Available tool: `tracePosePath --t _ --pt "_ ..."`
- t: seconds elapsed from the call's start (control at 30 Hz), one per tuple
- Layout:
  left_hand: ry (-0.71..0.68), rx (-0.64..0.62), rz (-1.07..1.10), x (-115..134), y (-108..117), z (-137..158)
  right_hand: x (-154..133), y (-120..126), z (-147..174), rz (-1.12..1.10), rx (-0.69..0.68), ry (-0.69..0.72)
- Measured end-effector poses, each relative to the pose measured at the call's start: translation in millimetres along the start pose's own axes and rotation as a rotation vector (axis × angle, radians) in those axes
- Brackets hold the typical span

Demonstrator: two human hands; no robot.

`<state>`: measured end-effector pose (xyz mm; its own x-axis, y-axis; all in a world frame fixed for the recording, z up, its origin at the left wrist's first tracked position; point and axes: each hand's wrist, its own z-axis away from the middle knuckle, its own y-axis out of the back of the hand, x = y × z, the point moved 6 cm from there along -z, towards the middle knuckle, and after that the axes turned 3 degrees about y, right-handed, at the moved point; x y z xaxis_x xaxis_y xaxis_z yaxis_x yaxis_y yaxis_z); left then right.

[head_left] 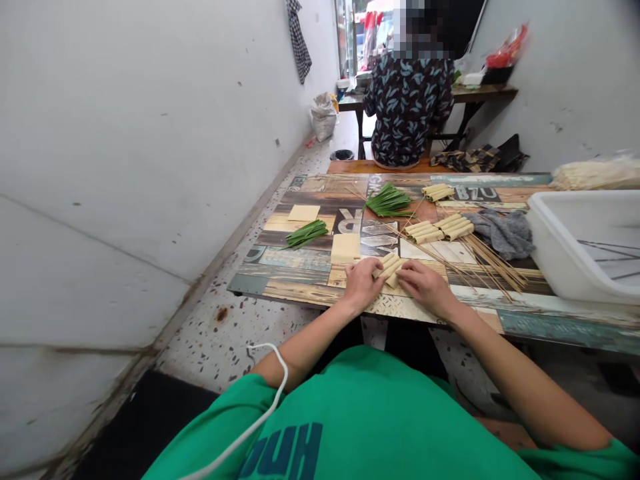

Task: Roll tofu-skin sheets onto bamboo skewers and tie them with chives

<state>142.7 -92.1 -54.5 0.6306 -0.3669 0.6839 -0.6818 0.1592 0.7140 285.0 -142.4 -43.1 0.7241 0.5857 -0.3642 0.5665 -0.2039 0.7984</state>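
Several pale yellow tofu-skin rolls (392,264) lie side by side at the table's near edge, between my two hands. My left hand (364,285) is closed on their left ends, fingers curled over them. On the right, my right hand (426,285) pinches the other ends. Just beyond my left hand is a stack of square tofu sheets (345,248). A small bunch of cut green chives (307,233) sits farther left, beside another sheet (304,213). More finished rolls (437,230), with green showing at their ends, are grouped beyond my right hand.
Thin wooden skewers (493,263) spread over the table's right half, near a grey cloth (503,232) and a white plastic tub (590,283). A larger chive bunch (389,201) and more rolls (438,192) lie toward the back. A person (410,110) sits beyond the table, facing away.
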Motion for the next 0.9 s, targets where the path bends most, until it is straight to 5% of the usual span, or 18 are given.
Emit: tracePosePath --t 0.23,0.7,0.9 --pt "-0.070 -0.004 -0.094 1.9 -4.8 -0.6 4.1 -13.2 -0.5 0.204 -0.189 -0.038" --pt "-0.223 -0.140 -0.249 12.4 -5.9 1.8 4.2 -3.4 -7.0 0.078 -0.091 0.065" --pt "-0.209 -0.184 -0.235 3.9 -12.5 -3.5 3.6 2.4 -10.7 -0.031 -0.155 0.096"
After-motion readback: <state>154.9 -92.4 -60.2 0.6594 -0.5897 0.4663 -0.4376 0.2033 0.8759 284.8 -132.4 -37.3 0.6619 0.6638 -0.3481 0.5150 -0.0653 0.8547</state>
